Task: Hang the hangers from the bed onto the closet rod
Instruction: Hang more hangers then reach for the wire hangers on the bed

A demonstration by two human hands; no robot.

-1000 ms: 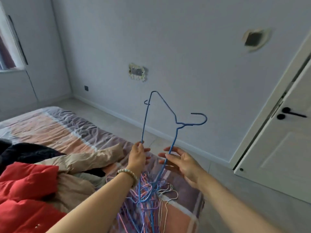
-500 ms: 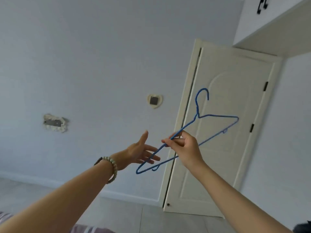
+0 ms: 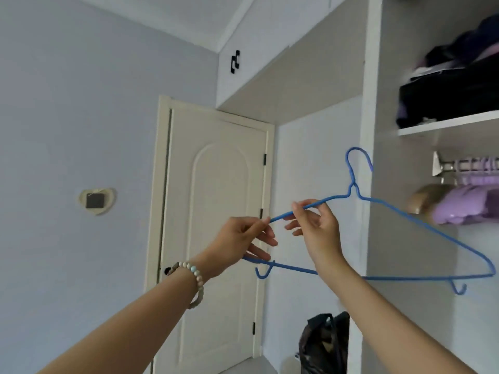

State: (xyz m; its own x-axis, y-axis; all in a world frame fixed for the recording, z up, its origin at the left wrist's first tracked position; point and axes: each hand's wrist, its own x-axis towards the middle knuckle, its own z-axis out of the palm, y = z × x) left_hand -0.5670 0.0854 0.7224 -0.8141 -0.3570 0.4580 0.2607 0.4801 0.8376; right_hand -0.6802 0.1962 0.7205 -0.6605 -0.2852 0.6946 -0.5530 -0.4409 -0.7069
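A blue wire hanger [image 3: 421, 225] is held up in the air with its hook upward, in front of the closet's white side panel. My right hand [image 3: 317, 230] pinches its upper left arm between thumb and fingers. My left hand [image 3: 241, 238] grips the same arm near the hanger's left corner. The closet rod [image 3: 459, 166] shows at the right edge, under a shelf, with several pale purple hangers on it. The hanger's hook is left of the rod and apart from it. The bed is out of view.
A white shelf [image 3: 448, 122] above the rod carries folded dark clothes. A purple garment [image 3: 467, 209] hangs below the rod. A cream door [image 3: 216, 211] stands shut to the left. A dark bag [image 3: 324, 344] sits on the floor by the closet.
The view swung from the bed to the door and closet. The hanger was lifted off the pile and turned hook up. My left hand, open half a second ago, now grips the hanger too.
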